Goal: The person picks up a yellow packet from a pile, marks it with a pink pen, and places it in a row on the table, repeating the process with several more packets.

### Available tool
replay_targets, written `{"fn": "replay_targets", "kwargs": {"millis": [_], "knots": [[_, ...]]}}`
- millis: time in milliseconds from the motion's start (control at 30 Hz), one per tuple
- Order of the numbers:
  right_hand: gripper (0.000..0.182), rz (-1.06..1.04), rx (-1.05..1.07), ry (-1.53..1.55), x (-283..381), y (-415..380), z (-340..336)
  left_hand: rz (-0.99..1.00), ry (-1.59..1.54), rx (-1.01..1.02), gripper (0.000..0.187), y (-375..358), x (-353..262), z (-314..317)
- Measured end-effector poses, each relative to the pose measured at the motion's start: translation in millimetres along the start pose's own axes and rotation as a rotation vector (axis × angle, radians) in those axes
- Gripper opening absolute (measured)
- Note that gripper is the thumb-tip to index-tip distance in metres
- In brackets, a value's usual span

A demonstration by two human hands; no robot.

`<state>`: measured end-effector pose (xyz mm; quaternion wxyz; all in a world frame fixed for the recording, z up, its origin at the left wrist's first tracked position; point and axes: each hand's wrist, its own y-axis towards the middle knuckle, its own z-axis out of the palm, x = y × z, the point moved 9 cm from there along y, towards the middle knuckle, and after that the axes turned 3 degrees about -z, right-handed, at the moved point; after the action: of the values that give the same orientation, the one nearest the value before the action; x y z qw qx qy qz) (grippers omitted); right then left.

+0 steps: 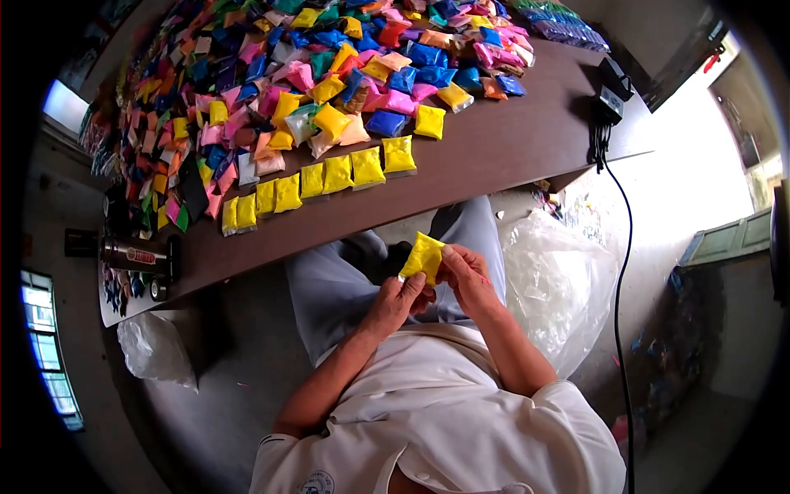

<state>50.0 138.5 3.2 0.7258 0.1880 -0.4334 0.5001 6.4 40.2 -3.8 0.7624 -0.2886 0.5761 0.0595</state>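
Both hands hold one yellow packet [423, 257] above my lap, in front of the table's edge. My left hand [397, 303] pinches its lower left part, and my right hand [467, 278] is closed on its right side. On the brown table [494, 148], a row of several yellow packets [337, 174] lies along the near edge. One more yellow packet [429, 122] lies just behind the row's right end. Behind them spreads a large heap of small packets [271, 74] in many colours.
A dark cylinder [136, 255] lies at the table's left end. Black adapters [611, 103] with a hanging cable [629, 247] are at the right. Clear plastic bags [555, 288] stand on the floor at the right, another bag [156, 350] at the left.
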Motion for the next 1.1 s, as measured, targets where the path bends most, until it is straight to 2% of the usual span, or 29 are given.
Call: {"fn": "replay_targets", "kwargs": {"millis": [100,167,267,400,800,1100], "knots": [[0.021,-0.033,0.018,-0.024,1.5,0.5,5.2,0.011,-0.037,-0.008,0.042,1.1,4.3,-3.9],[0.019,-0.015,0.121,-0.093,12.1,-4.3,23.4,-0.003,-0.032,-0.007,0.042,-0.1,4.1,-2.5],[0.018,-0.094,0.078,-0.067,7.4,-0.9,14.6,-0.016,-0.046,0.005,0.043,2.3,10.8,-1.5],[0.02,-0.052,0.122,-0.039,5.4,-0.1,18.9,-0.007,-0.056,0.006,0.044,1.5,7.6,-0.4],[0.023,-0.055,0.015,-0.101,0.2,1.0,17.0,-0.072,0.035,-0.051,0.05,0.9,8.9,-2.0],[0.025,-0.016,-0.039,-0.04,-10.2,1.6,13.8,-0.044,0.081,-0.017,0.048,0.7,14.1,-3.3]]}}
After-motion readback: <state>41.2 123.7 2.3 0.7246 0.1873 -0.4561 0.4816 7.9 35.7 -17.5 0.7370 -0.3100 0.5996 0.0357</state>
